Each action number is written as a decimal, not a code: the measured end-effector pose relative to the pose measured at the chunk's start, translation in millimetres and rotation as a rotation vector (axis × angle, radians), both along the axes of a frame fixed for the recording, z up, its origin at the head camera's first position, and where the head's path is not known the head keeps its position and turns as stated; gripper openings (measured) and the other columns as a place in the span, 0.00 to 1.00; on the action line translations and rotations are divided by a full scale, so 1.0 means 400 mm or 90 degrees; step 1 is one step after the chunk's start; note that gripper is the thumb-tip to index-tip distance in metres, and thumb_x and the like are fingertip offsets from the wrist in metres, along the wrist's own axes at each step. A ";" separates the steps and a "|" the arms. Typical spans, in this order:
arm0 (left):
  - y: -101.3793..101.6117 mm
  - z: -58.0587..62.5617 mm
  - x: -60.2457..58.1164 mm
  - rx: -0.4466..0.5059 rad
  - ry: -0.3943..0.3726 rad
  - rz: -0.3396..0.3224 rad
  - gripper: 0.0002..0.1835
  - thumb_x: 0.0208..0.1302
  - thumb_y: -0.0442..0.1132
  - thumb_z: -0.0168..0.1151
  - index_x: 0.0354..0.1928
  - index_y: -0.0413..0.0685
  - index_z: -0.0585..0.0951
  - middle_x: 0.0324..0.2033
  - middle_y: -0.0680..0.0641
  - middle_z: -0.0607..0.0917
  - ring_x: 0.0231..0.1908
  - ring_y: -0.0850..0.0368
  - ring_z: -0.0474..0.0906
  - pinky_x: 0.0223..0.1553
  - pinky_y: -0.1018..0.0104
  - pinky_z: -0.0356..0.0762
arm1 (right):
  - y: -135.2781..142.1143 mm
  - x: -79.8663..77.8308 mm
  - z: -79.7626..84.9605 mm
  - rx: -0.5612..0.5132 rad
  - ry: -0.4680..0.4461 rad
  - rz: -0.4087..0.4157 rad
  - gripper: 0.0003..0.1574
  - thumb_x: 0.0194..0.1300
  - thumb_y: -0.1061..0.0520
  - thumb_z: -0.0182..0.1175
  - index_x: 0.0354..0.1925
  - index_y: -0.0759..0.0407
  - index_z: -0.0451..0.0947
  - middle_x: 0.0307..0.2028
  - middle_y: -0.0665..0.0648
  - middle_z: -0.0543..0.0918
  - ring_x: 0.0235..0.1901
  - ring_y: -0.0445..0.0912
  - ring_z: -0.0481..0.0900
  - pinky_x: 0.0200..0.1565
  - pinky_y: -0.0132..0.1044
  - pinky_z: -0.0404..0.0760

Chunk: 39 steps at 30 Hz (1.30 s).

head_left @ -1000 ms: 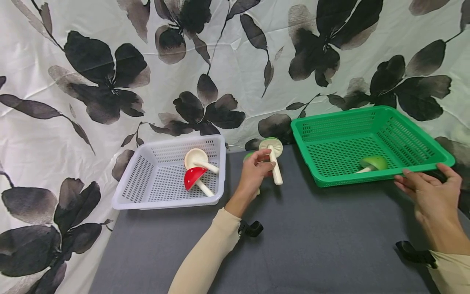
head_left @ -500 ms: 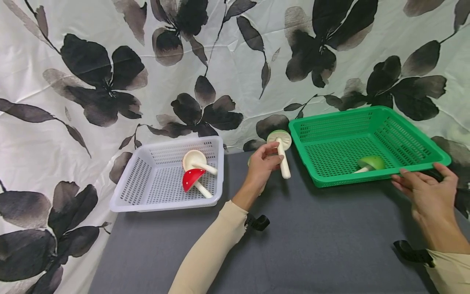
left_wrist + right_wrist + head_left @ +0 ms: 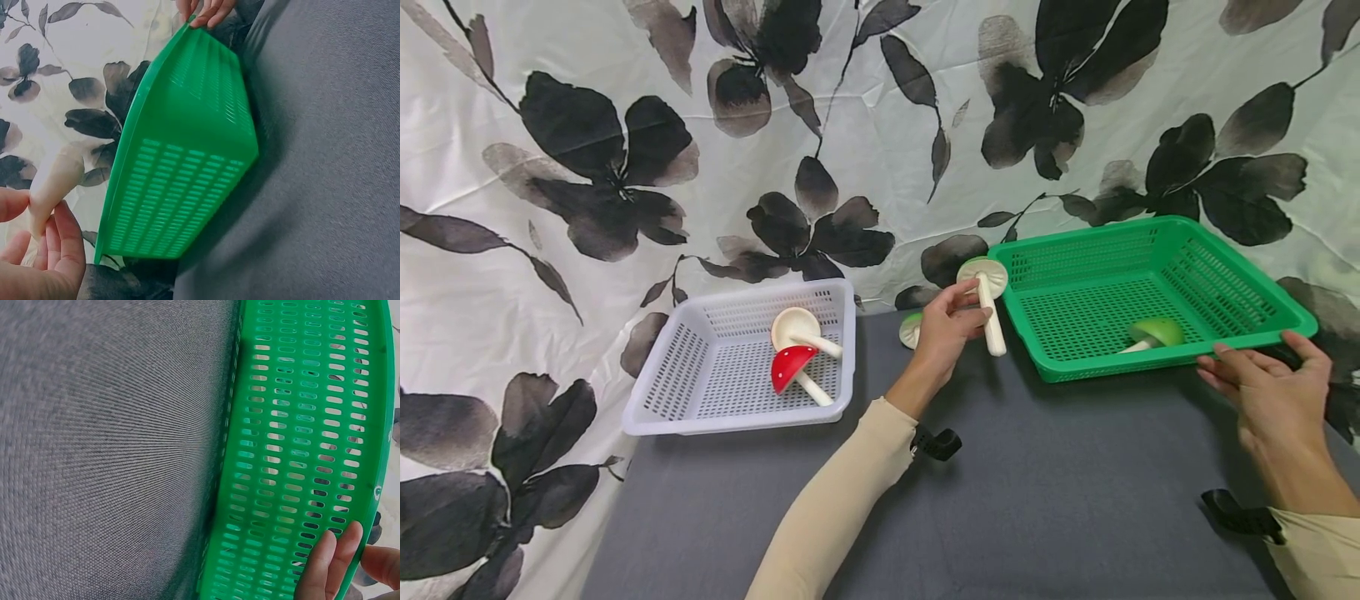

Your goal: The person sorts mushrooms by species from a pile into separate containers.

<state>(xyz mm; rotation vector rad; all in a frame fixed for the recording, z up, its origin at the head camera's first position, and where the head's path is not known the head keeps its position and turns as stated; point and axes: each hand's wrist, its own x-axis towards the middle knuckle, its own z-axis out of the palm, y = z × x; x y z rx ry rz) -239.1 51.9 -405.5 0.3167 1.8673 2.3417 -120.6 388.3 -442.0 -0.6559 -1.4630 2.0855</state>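
Note:
My left hand (image 3: 950, 332) pinches the white stem of a toy mushroom (image 3: 991, 312) with a green-edged cap, just left of the green basket (image 3: 1045, 371). In the left wrist view, the pale stem (image 3: 59, 178) sits between thumb and fingers. My right hand (image 3: 1281, 400) grips the basket's near right rim, fingers (image 3: 319, 562) against the outer wall and thumb over the edge. Inside that basket lies a green-capped mushroom (image 3: 1159, 332). Another green-capped mushroom (image 3: 911, 331) is on the table behind my left hand, partly hidden by it.
A white basket (image 3: 730, 425) stands on the left of the grey table (image 3: 1045, 500). It holds a red mushroom (image 3: 793, 367) with white dots and another mushroom (image 3: 796, 325) showing its cream underside. A floral cloth (image 3: 880, 125) hangs behind both baskets.
My left hand has carried the mushroom right and slightly up, up to the green basket's left edge. The mushroom behind the hand shows more of its cap. My right hand stays on the rim.

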 end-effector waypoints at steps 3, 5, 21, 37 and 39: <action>0.016 0.004 -0.006 -0.003 0.005 -0.006 0.26 0.64 0.28 0.68 0.64 0.49 0.80 0.47 0.49 0.84 0.41 0.58 0.84 0.41 0.60 0.86 | 0.002 0.001 0.000 -0.005 0.002 -0.004 0.56 0.65 0.65 0.67 0.76 0.40 0.44 0.33 0.48 0.82 0.23 0.39 0.87 0.27 0.29 0.84; 0.026 0.006 -0.010 -0.002 0.008 -0.012 0.26 0.64 0.28 0.68 0.64 0.48 0.80 0.47 0.49 0.84 0.41 0.58 0.84 0.41 0.60 0.86 | 0.004 0.001 0.000 -0.008 0.004 -0.005 0.56 0.65 0.65 0.67 0.76 0.40 0.43 0.33 0.48 0.83 0.23 0.39 0.87 0.27 0.29 0.84; 0.088 0.017 -0.039 -0.017 0.016 -0.037 0.26 0.65 0.32 0.69 0.65 0.52 0.79 0.47 0.49 0.84 0.40 0.59 0.84 0.43 0.58 0.87 | 0.006 0.001 0.000 -0.009 0.009 0.004 0.58 0.64 0.64 0.68 0.76 0.40 0.43 0.34 0.48 0.82 0.24 0.40 0.87 0.28 0.29 0.85; 0.151 0.019 -0.058 -0.045 0.008 -0.018 0.24 0.63 0.29 0.70 0.62 0.49 0.81 0.42 0.52 0.83 0.35 0.62 0.82 0.37 0.63 0.87 | 0.000 0.004 0.002 -0.014 0.019 0.007 0.59 0.62 0.64 0.69 0.76 0.41 0.43 0.33 0.49 0.84 0.24 0.41 0.88 0.28 0.31 0.85; 0.155 0.017 -0.059 -0.051 0.012 -0.019 0.24 0.63 0.29 0.69 0.61 0.48 0.81 0.42 0.51 0.83 0.35 0.63 0.82 0.36 0.64 0.87 | 0.000 0.004 0.002 -0.018 0.021 0.006 0.60 0.62 0.64 0.70 0.76 0.41 0.43 0.33 0.49 0.84 0.24 0.41 0.88 0.28 0.31 0.85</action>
